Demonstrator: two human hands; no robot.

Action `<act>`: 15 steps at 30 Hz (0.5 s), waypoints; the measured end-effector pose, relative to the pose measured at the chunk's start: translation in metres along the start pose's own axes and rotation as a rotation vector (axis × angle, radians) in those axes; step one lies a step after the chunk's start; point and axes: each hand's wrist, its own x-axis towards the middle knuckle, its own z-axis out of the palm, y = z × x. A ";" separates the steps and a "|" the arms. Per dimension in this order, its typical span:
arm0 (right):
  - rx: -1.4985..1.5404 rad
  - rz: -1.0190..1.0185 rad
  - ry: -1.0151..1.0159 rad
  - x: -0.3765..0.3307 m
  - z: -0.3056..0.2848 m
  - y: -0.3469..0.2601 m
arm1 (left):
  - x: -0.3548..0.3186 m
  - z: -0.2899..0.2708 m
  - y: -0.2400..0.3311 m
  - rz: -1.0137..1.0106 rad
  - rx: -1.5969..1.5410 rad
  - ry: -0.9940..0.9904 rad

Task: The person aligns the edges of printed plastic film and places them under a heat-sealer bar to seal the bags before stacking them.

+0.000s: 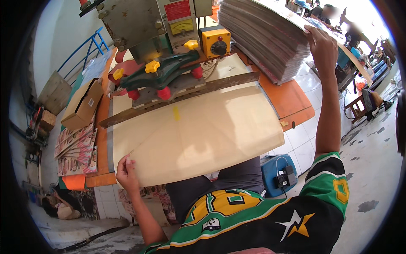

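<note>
A wide cream sheet (203, 135) lies under the press, its near edge curving over my lap. My left hand (127, 172) is at the sheet's near left corner, fingers curled together. A faint thin line runs over the sheet from these fingertips; what they hold, if anything, is too small to make out. My right arm reaches far up to the right, where my right hand (323, 46) pinches the edge of the top sheet on a tall stack of thin sheets (266, 40). Above the cream sheet stands the press head (163, 76), dark green with yellow knobs and a long metal bar (182, 99).
A yellow control box (215, 42) sits beside the press. On the left are an open cardboard box (82, 103) and printed sheets (78, 148). The orange table (292, 101) ends at right, above a blue container (279, 175). Other people are farther off.
</note>
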 end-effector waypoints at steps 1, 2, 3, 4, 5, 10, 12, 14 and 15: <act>0.015 0.017 0.012 0.000 -0.003 -0.008 | -0.001 0.000 0.002 0.004 0.003 -0.002; 0.031 0.035 0.025 0.000 -0.006 -0.012 | -0.001 0.000 0.004 0.010 0.006 -0.004; 0.056 0.010 0.028 0.000 -0.006 -0.011 | -0.001 0.000 0.004 0.007 0.016 0.000; 0.081 -0.016 0.032 0.001 -0.005 -0.009 | -0.001 0.000 0.004 0.004 0.027 0.004; 0.104 -0.043 0.038 0.002 -0.005 -0.007 | -0.001 0.000 0.003 0.003 0.034 0.009; 0.042 -0.064 0.046 0.003 -0.002 0.007 | 0.000 0.002 0.002 0.001 0.040 -0.006; 0.012 -0.081 0.067 0.002 0.002 0.007 | 0.000 0.002 0.003 -0.004 0.037 -0.005; -0.011 -0.101 0.104 0.002 0.004 0.004 | -0.001 0.002 0.003 -0.017 0.026 0.003; -0.002 -0.095 0.103 0.002 0.004 0.002 | -0.001 0.001 0.002 -0.013 0.028 0.008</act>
